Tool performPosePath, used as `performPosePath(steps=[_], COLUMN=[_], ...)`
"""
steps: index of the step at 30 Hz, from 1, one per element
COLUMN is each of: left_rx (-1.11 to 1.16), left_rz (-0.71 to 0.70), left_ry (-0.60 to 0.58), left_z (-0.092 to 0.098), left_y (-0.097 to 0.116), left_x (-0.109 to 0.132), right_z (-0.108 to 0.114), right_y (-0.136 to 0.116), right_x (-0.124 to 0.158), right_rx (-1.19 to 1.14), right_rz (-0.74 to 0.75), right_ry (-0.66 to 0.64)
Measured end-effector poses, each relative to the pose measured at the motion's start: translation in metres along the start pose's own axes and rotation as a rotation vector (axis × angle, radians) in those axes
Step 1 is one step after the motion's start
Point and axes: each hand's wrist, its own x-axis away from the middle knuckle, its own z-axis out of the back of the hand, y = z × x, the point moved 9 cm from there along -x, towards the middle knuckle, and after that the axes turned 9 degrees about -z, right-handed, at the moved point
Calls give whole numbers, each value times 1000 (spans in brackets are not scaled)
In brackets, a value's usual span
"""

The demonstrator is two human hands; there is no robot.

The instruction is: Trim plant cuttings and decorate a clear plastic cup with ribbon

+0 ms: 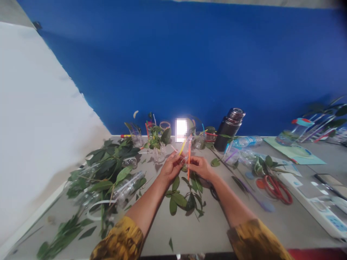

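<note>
Gray tabletop (213,233) carries loose leaves (179,199) nearest us; beyond, our right hand (202,167) pinches an orange straw (189,155), seemingly for steadiness; our left hand (171,167) meets a yellow straw (182,148), grip unclear to us, before a blue wall (173,65).

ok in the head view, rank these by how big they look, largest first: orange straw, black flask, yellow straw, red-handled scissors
1. Black flask
2. Red-handled scissors
3. Orange straw
4. Yellow straw, by its visible part; its lower end is unclear near the fingers.
</note>
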Motion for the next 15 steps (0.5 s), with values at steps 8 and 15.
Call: performPosePath(steps=[8,15], left_rx=[31,51], left_rz=[21,35], left_ry=[68,82], left_z=[7,6], left_y=[-2,-6], left_x=[1,2], right_z=[40,50], right_y=[12,-1], right_x=[-2,3], right_rx=[-194,-102], right_rz=[-31,75], right_ry=[368,610])
